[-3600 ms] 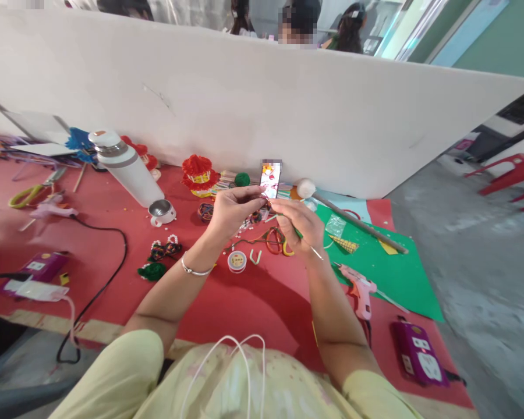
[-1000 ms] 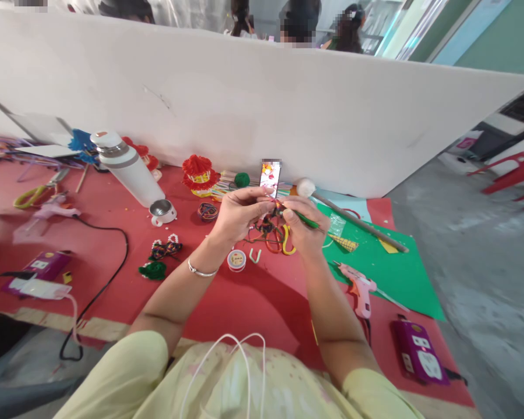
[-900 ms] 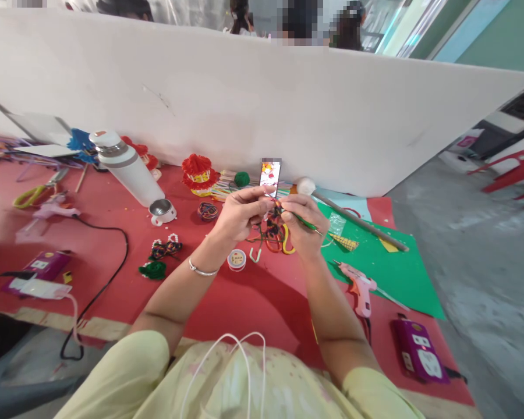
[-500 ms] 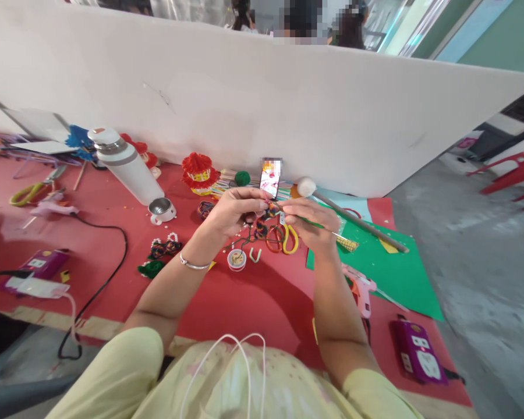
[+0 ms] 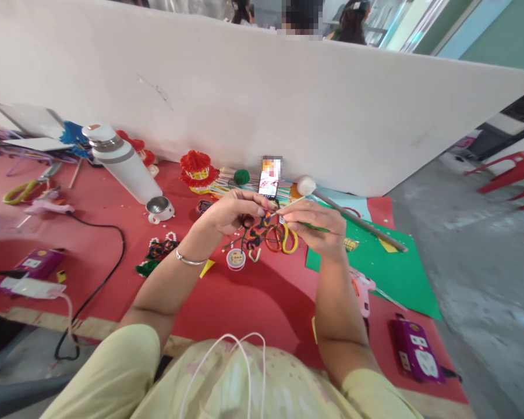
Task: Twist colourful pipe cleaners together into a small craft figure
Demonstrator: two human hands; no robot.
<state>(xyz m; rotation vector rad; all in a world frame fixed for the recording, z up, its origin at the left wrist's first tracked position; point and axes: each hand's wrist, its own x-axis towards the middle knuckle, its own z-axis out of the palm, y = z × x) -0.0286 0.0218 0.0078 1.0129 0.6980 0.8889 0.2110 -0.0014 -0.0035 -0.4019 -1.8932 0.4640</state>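
Red table, white partition along its far edge. White flask lies tilted near the far left; its steel cup stands just beside it, contents not visible. Green sheet at the right edge, pink glue gun overlapping its near border. Phone propped at the far edge, centre.

Left hand: closed, pinching a small multicoloured wire piece held above the table centre. Right hand: closed on a thin green stick, tip meeting the piece.

Small round thread spool sits under the hands, beside yellow-handled scissors.

Risk, judged: dangling strands could snag the scissors or spool below and drag them; a slipping pinch would drop the piece among loose scraps.
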